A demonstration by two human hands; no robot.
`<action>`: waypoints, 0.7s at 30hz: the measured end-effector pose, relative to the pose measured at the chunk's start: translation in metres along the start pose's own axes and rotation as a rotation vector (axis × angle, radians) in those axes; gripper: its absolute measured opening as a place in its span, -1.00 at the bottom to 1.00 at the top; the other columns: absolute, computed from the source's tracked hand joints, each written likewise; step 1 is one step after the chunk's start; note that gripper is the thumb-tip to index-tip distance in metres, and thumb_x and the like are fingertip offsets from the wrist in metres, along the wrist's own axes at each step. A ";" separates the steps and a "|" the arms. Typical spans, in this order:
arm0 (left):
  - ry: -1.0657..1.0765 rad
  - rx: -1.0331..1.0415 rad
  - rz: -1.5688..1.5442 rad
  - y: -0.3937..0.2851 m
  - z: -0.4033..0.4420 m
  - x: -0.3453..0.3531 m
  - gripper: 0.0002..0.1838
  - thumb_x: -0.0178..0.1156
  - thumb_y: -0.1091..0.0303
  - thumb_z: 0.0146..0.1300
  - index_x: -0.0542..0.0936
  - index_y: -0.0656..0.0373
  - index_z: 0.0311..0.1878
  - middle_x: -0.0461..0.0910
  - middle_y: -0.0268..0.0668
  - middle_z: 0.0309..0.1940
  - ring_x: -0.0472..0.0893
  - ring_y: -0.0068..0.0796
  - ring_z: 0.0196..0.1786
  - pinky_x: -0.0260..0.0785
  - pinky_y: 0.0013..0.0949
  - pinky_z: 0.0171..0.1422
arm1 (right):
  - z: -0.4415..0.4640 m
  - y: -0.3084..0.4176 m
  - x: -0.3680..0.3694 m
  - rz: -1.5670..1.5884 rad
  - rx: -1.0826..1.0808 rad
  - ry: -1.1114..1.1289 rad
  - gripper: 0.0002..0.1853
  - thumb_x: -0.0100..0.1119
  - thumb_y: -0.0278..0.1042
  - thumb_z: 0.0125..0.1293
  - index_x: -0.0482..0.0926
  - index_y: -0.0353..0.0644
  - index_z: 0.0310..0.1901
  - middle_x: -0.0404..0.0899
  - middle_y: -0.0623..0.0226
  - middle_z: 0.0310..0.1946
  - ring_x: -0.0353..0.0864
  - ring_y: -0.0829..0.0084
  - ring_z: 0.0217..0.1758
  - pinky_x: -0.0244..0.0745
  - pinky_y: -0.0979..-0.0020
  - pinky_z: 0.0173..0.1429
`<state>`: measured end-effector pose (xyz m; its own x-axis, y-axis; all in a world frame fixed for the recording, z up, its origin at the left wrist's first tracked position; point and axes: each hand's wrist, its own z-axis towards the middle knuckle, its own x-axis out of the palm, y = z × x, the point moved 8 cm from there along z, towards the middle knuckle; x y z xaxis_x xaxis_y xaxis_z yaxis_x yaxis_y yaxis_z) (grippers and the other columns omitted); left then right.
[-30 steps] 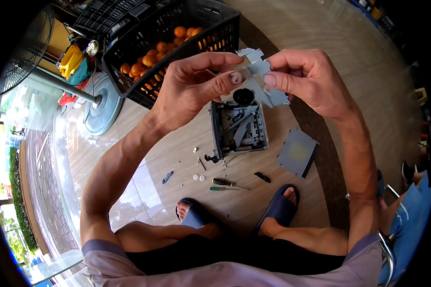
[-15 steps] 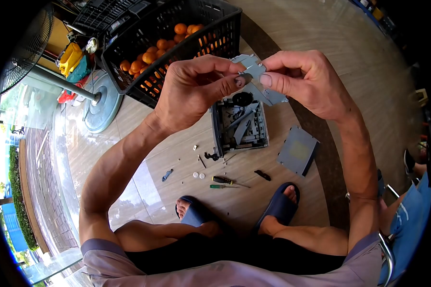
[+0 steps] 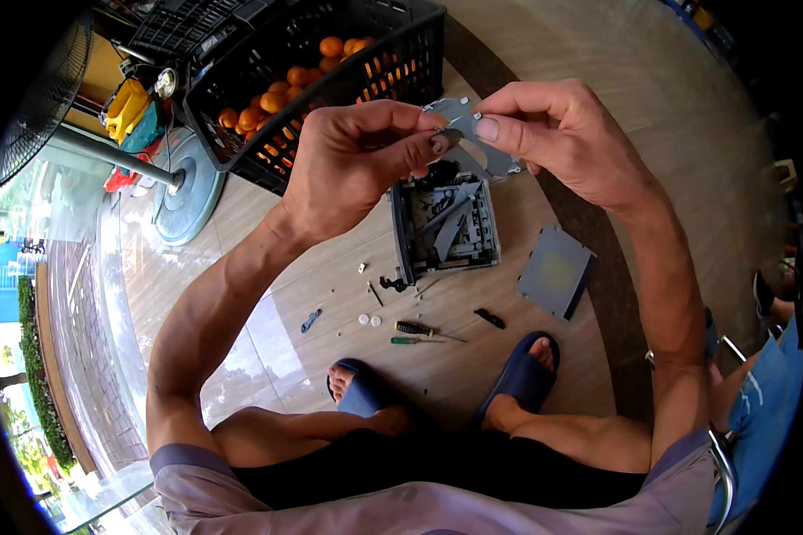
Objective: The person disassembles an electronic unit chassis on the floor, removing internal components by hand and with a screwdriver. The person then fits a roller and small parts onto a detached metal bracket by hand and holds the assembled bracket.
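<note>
My left hand (image 3: pixel 352 169) and my right hand (image 3: pixel 567 147) are raised in front of me, both pinching a thin grey metal plate (image 3: pixel 500 163). The plate has small tabs at its edges and a cut-out in its middle. Its left part is partly hidden behind my left fingers. Below it on the floor stands an opened device housing (image 3: pixel 404 236), with loose grey strips and mechanical parts inside. Right of the housing lies a flat grey metal box (image 3: pixel 555 272).
On the floor lie a yellow-black screwdriver (image 3: pixel 410 329), a green screwdriver (image 3: pixel 404 340), a black piece (image 3: pixel 489 318), and several small parts. A black crate (image 3: pixel 232 152) of oranges (image 3: pixel 274 102) stands ahead, beside a fan base (image 3: pixel 192 201). Another person's leg (image 3: pixel 763 392) is at right.
The metal plate has turned and tilted between my fingers, and my right hand has shifted slightly up and left. Both hands keep their pinch. The floor items lie as before.
</note>
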<state>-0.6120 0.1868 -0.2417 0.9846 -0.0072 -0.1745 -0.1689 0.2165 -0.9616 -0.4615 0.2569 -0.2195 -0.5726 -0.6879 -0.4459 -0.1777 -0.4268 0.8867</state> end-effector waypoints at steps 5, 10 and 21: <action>0.012 0.025 0.016 0.001 0.000 0.000 -0.80 0.31 0.44 0.35 0.70 0.34 -0.03 0.72 -0.34 -0.31 0.61 -0.70 -0.32 0.51 -0.59 -0.21 | 0.000 -0.001 0.003 -0.022 -0.041 -0.001 -0.74 0.26 -0.23 0.41 0.71 -0.29 -0.11 0.60 0.46 -0.48 0.47 0.69 -0.48 0.34 0.59 -0.45; 0.006 -0.002 0.048 -0.001 -0.001 -0.001 -0.80 0.31 0.44 0.35 0.70 0.34 -0.03 0.72 -0.34 -0.30 0.61 -0.70 -0.31 0.52 -0.59 -0.20 | 0.000 -0.001 0.004 0.003 -0.038 -0.008 -0.73 0.24 -0.23 0.42 0.72 -0.28 -0.08 0.64 0.43 -0.44 0.52 0.69 -0.47 0.50 0.58 -0.45; 0.010 -0.011 0.090 0.003 -0.002 -0.002 -0.79 0.31 0.44 0.35 0.69 0.34 -0.02 0.72 -0.35 -0.31 0.61 -0.71 -0.32 0.51 -0.60 -0.20 | 0.002 -0.006 0.007 -0.003 -0.071 -0.002 -0.75 0.25 -0.24 0.42 0.72 -0.26 -0.07 0.66 0.41 -0.42 0.53 0.68 -0.48 0.51 0.58 -0.46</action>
<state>-0.6150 0.1855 -0.2443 0.9649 0.0023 -0.2627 -0.2576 0.2055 -0.9442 -0.4663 0.2556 -0.2282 -0.5740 -0.6855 -0.4478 -0.1218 -0.4693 0.8746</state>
